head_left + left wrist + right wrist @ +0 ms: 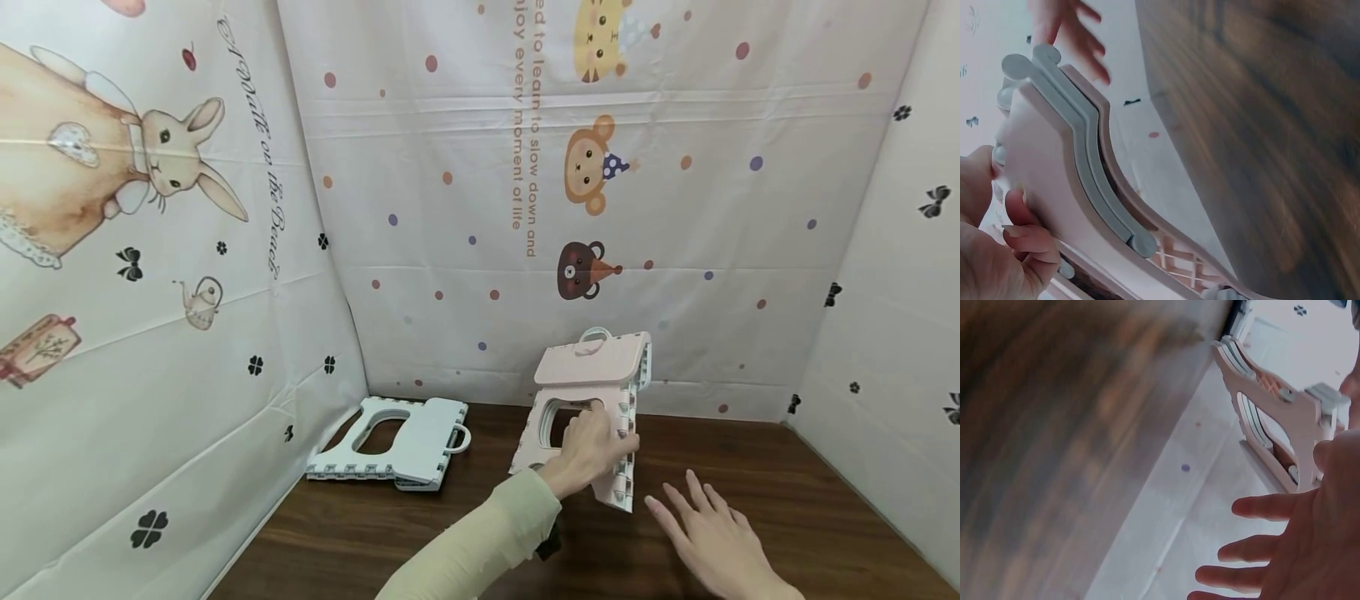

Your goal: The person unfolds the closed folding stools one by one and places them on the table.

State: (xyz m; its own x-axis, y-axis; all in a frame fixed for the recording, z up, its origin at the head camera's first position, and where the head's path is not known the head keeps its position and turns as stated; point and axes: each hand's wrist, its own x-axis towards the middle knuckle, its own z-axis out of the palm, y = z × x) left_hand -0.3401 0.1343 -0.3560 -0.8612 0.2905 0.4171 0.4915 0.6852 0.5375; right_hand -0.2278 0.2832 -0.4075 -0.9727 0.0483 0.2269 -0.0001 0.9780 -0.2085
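A pink folding step stool (pixel 540 425), folded flat with a carry handle at its top, stands tilted over the table. My left hand (pixel 587 446) grips its side strip beside the oval opening. In the left wrist view, thumb and fingers curl round the edge of the pink panel (pixel 1041 144), near grey leg parts. To the right of the stool, my right hand (pixel 716 533) is spread over the table, holding nothing. Its straight fingers (pixel 1254 549) stand apart from the stool in the right wrist view. A pale blue folding step stool (pixel 431 437) lies folded at the left.
The dark wooden table (pixel 712 446) meets printed cloth walls at the back, left and right. The pale blue stool lies close to the left cloth (pixel 225 433). Behind the pink stool hangs the back cloth (pixel 675 333).
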